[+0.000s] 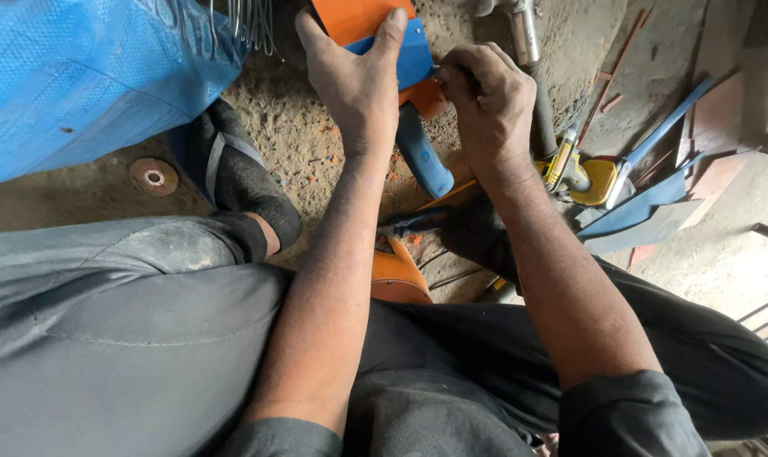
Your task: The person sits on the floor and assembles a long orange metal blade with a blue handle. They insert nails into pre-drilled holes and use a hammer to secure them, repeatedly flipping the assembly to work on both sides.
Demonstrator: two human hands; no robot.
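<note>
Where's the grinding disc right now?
Head view, far left: the disc lies flat on the dirt floor, below the blue tarp and left of the black shoe.

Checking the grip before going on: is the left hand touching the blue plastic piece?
Touching. The head view shows the left hand with its fingers pressed flat on the blue plastic piece.

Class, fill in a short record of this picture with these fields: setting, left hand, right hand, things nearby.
setting: person seated low on dirt ground
left hand: grips blue sheet lying over an orange sheet
right hand: pinches the blue sheet's edge; any tool is hidden
blue handle: below the hands
yellow tool: right, beside blue strips
grinding disc: left, near blue tarp
</note>
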